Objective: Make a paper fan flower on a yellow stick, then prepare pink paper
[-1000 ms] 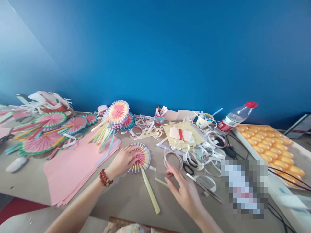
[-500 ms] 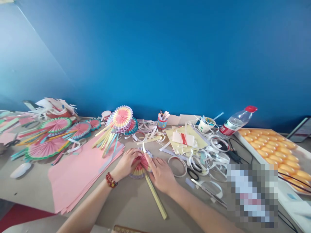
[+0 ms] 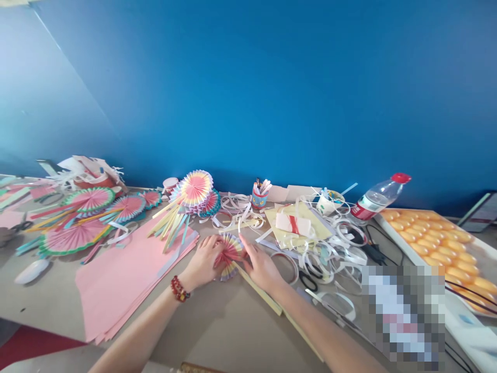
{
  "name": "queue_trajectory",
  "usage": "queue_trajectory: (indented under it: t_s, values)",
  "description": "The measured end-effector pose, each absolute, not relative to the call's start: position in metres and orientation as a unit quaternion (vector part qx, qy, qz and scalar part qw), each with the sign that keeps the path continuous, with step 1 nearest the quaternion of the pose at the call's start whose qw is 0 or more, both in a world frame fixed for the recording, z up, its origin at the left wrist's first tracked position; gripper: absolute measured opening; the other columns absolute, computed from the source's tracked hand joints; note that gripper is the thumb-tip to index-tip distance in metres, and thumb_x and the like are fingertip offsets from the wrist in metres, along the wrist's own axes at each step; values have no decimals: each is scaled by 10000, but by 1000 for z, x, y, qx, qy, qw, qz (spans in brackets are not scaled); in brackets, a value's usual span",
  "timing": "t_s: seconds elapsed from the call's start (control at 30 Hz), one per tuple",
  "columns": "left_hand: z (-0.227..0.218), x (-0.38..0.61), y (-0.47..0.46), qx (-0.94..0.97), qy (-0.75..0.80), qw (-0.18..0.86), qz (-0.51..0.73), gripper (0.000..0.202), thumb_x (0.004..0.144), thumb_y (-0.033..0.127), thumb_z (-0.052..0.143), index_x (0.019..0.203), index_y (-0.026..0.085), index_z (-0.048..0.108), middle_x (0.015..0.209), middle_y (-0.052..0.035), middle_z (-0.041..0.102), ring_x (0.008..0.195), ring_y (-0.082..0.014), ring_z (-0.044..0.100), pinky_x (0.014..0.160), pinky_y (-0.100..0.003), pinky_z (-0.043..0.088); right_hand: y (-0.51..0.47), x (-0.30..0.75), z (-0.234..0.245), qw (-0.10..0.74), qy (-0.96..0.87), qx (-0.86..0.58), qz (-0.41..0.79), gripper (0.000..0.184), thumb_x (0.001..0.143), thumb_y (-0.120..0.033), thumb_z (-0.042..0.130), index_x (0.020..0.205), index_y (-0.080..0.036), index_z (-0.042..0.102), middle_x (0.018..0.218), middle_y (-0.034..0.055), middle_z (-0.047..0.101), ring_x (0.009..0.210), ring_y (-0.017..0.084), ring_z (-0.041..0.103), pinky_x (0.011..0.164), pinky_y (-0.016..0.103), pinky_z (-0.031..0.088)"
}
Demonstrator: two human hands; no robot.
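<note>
Both hands, left hand (image 3: 205, 260) and right hand (image 3: 261, 266), grasp the paper fan (image 3: 230, 250); behind, a cup (image 3: 258, 197) holds pens.

Pink paper stack (image 3: 128, 274), finished fans (image 3: 87, 215) — water bottle (image 3: 378, 198), pen cup (image 3: 259, 196), white paper rings (image 3: 330, 243).

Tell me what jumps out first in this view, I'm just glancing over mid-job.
Dead centre, the left hand and right hand press from both sides on a small pleated paper fan with a yellow stick running toward the camera. To the left lies a stack of pink paper with a heap of finished fans beyond it. To the right sits a tangle of white paper strips below a tilted water bottle.
</note>
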State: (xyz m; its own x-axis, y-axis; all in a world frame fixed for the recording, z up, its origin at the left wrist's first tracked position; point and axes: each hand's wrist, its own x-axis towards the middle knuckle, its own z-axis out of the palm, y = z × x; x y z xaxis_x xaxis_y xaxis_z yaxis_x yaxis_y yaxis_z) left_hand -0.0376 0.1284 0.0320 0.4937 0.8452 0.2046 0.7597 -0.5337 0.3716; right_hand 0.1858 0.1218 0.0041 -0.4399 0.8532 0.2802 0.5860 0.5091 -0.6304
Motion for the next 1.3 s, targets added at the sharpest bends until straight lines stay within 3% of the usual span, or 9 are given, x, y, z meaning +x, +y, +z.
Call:
queue_trajectory:
  t_s: [0.13,0.4,0.5,0.67,0.87,1.03,1.17,1.3]
  values:
    - [35,-23,130,855,481,100,167,159,822,235,590,979,214,594,1088,-78,583,1061,-272,545,978,-441,408,123,187,1,295,-817,-441,225,854,785,18,450,1543,-244,159,975,63,625,915,232,567,844,398,506]
    - [41,-14,142,870,472,65,127,209,823,217,625,1024,179,585,1030,-105,638,1014,-300,560,924,-439,405,130,187,1,286,-823,-441,215,858,753,16,459,1535,-219,195,1044,84,611,923,228,571,871,407,496]
    - [38,-12,145,875,464,61,126,142,852,188,594,992,174,584,984,-101,659,971,-285,582,915,-431,407,131,186,0,290,-821,-444,212,893,739,-4,508,1541,-219,181,1124,108,588,984,251,568,883,423,497]
    - [38,-13,141,875,457,58,147,74,896,134,517,894,187,570,859,-59,655,869,-245,602,892,-411,419,134,187,4,318,-812,-441,213,863,808,-99,586,1547,-251,168,1192,117,568,1074,277,560,924,454,489]
    - [59,-21,123,872,441,66,205,117,909,130,500,991,192,556,915,-58,649,892,-234,587,870,-397,434,132,193,26,389,-784,-384,293,786,867,-224,620,1531,-301,206,1172,76,600,1044,235,602,904,408,519]
    - [81,-19,105,875,386,85,281,145,944,131,447,1023,214,535,926,-44,659,873,-210,597,962,-445,409,120,199,52,429,-725,-342,416,760,859,-208,640,1510,-312,261,1139,48,595,941,179,639,884,377,545]
    - [94,-12,92,875,361,105,306,143,946,119,452,1015,221,525,916,-32,664,863,-190,594,1032,-466,375,114,207,75,411,-735,-329,426,799,874,-202,636,1531,-329,199,1198,55,569,958,167,628,914,385,537]
    - [100,-6,85,872,347,123,324,171,934,92,460,1022,225,522,909,-18,671,843,-167,592,1072,-470,350,111,214,90,405,-744,-301,439,755,892,-178,609,1525,-319,221,1081,33,601,943,162,626,922,385,532]
